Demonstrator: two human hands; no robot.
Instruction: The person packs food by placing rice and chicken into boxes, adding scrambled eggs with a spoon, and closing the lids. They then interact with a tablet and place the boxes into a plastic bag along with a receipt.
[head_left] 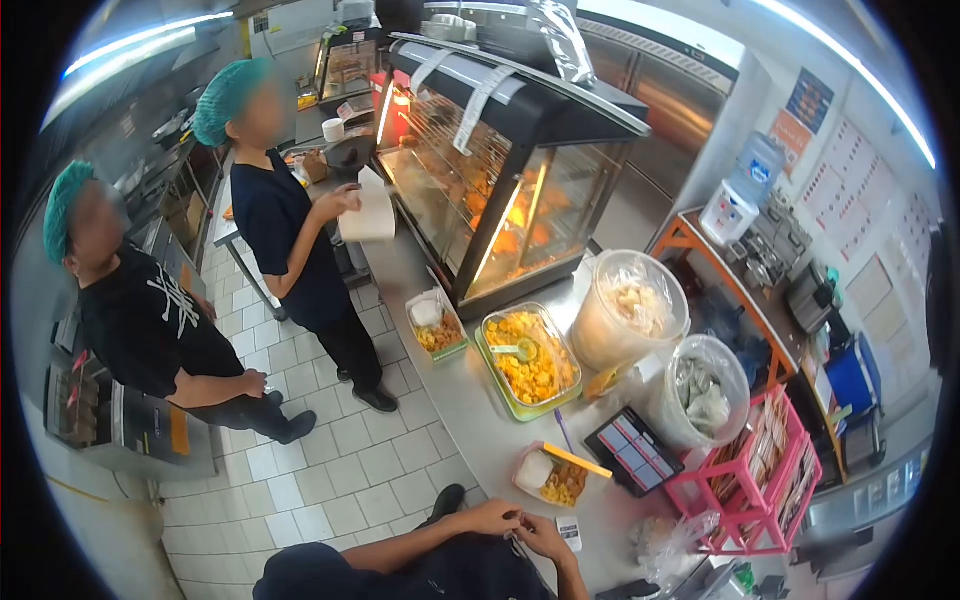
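Note:
My left hand (495, 517) and my right hand (543, 538) are close together at the counter's front edge, fingers closed and nearly touching. Whatever they may hold between the fingertips is too small to make out. Just beyond them on the steel counter (425, 375) sits an open food box (552, 478) with rice and yellow food, a yellow strip along its rim. A small printed card (569, 533) lies beside my fingers. Farther off are a glass tray of yellow food (530, 357) with a spoon in it and a second filled box (436, 322).
A heated glass display case (500, 190) stands on the counter. Two clear tubs (628, 308), a tablet (633, 450) and pink baskets (755, 480) line the right side. Two people in green hair nets stand left, one (285, 225) near paper, the other (150, 320) behind.

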